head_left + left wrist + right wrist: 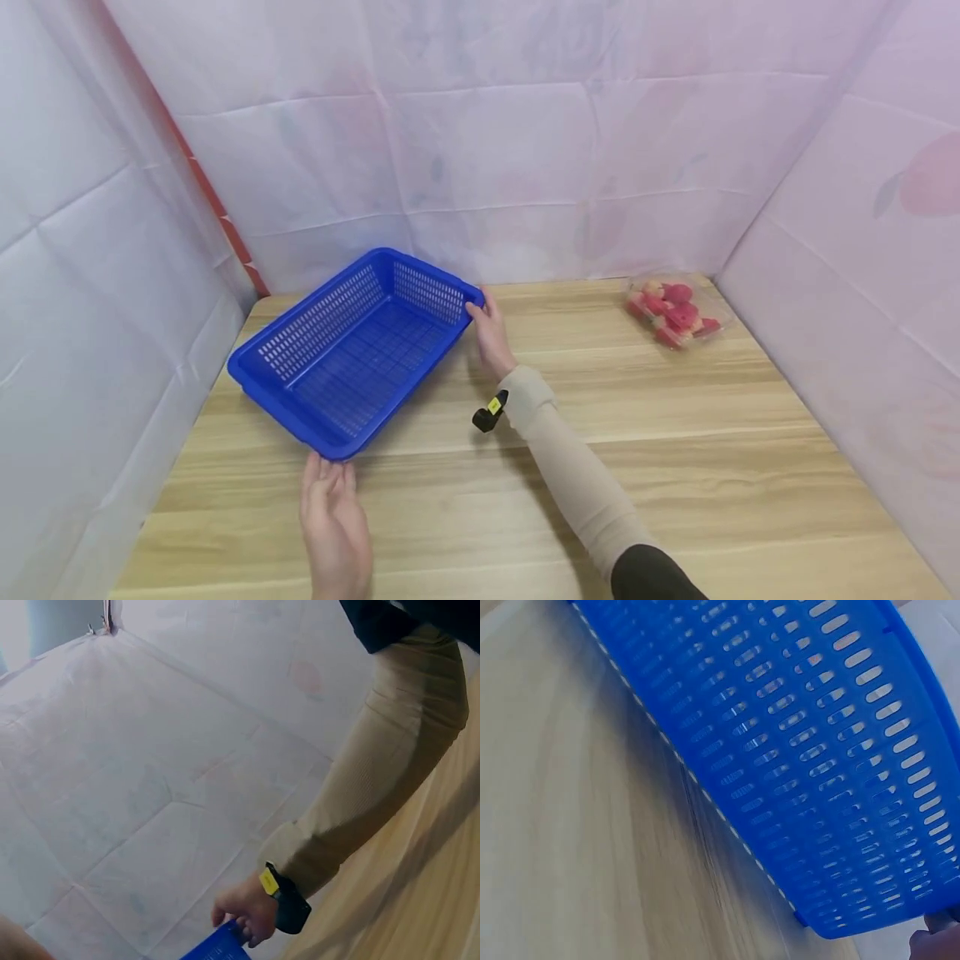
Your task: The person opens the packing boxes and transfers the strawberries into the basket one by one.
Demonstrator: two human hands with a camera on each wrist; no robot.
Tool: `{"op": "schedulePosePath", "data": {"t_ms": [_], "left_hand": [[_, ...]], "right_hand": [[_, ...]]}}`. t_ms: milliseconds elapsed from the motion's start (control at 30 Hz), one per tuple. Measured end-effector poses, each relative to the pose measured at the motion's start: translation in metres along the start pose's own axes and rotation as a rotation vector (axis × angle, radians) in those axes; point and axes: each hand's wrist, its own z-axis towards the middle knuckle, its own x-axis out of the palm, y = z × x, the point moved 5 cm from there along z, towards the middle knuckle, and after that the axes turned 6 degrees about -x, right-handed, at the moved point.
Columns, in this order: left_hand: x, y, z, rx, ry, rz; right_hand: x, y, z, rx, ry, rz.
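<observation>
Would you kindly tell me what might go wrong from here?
The rectangular blue plastic basket might slip from the left hand, which seems to touch only its near corner, and swing about the right hand gripping its right corner. Moved right, it might bump the clear plastic pack of red pieces.

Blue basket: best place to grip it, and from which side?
Probably the rim of the blue basket, at both short ends at once, coming in from outside. The rim is a solid band above slotted walls, so it looks the firmer hold; the open, oblong shape would likely tip if lifted from one end only.
</observation>
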Motion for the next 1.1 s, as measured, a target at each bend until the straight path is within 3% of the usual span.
{"op": "schedulePosePath", "data": {"t_ms": [133, 267, 367, 500, 667, 833, 967, 1100], "left_hand": [[-0.006, 0.001, 0.001, -0.19, 0.089, -0.087], [-0.009, -0.009, 0.001, -0.386, 0.252, -0.252], [-0.008, -0.017, 0.0, -0.501, 0.388, -0.386], [-0.009, -0.02, -0.001, -0.614, 0.49, -0.518], [-0.011, -0.013, -0.005, -0.717, 0.508, -0.65], [-0.007, 0.001, -0.011, -0.823, 0.462, -0.726], [-0.001, 0.018, -0.016, -0.897, 0.426, -0.73], [0.008, 0.036, -0.019, -0.965, 0.473, -0.683]], "right_hand": [[-0.009, 0.002, 0.009, 0.007, 0.006, -0.003], [-0.017, 0.007, 0.019, 0.024, 0.046, 0.0], [-0.022, 0.01, 0.025, 0.041, 0.079, 0.01], [-0.027, 0.01, 0.031, 0.079, 0.108, 0.032], [-0.031, 0.01, 0.035, 0.128, 0.143, 0.08], [-0.034, 0.012, 0.04, 0.148, 0.192, 0.09], [-0.037, 0.01, 0.045, 0.147, 0.239, 0.055], [-0.042, 0.008, 0.047, 0.123, 0.264, 0.014]]}}
